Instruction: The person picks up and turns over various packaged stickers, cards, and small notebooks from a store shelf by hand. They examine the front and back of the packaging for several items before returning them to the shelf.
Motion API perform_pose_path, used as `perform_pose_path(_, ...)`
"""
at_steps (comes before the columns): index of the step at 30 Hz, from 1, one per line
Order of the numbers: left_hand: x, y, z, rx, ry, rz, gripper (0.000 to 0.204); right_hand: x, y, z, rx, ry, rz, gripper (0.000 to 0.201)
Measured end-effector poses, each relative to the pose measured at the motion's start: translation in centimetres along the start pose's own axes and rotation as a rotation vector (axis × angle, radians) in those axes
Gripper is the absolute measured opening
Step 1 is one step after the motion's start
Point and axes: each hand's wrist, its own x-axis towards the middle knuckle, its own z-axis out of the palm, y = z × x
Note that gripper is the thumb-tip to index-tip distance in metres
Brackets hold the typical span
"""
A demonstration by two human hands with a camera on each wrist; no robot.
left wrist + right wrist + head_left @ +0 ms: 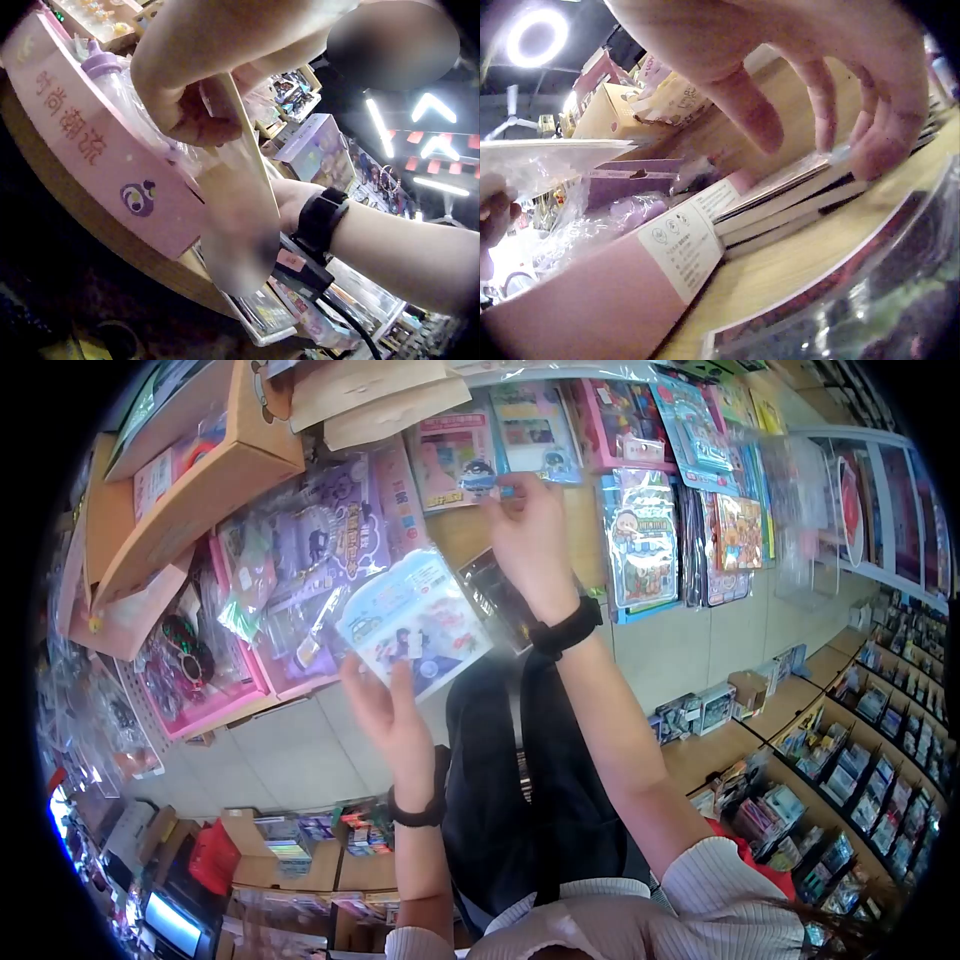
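My left hand [390,715] grips the lower left edge of a flat light-blue and white pack [415,625] printed with cartoon figures. In the left wrist view its fingers curl against the pack, seen nearly edge-on. Farther forward, my right hand [530,545] is over the display table, by a pink picture pack [450,445] and a blue one [535,435]. The right wrist view shows its thumb [754,112] apart from the fingers, with fingertips right at the end of a stack of thin packs [787,206].
Pink bins [265,680] of bagged goods stand at the left, under a cardboard display [190,500]. Blue picture packs [640,545] lie to the right. A dark glossy pack [500,600] lies below my right hand. Shelves of goods [850,790] line the lower right.
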Motion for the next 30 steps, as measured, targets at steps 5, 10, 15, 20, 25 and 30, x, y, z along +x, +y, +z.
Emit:
perform_pose_path(5,0.1,0.2,0.3,0.02,-0.037,0.0,0.037,1.2,0.9,1.1,0.098,0.008,0.212,0.036)
perform_pose_path(10,0.1,0.0,0.7,0.047,-0.013,0.018,0.038,1.1,-0.2,0.7,0.014,0.035,0.231,0.034)
perform_pose_path(15,0.2,-0.1,0.8,0.045,-0.05,0.028,0.04,0.4,1.0,-0.2,0.444,0.037,0.085,0.019)
perform_pose_path(20,0.5,0.1,0.5,0.034,-0.068,0.019,0.037,0.0,-0.5,-4.8,0.559,0.162,0.179,0.015)
perform_pose_path(25,0.6,-0.1,0.6,0.017,-0.029,0.024,0.041,0.2,0.0,-4.9,0.447,0.127,0.084,0.02)
perform_pose_path(30,0.4,0.1,0.8,0.043,-0.038,0.02,0.04,0.0,-0.2,-2.2,0.524,-0.056,0.209,0.035)
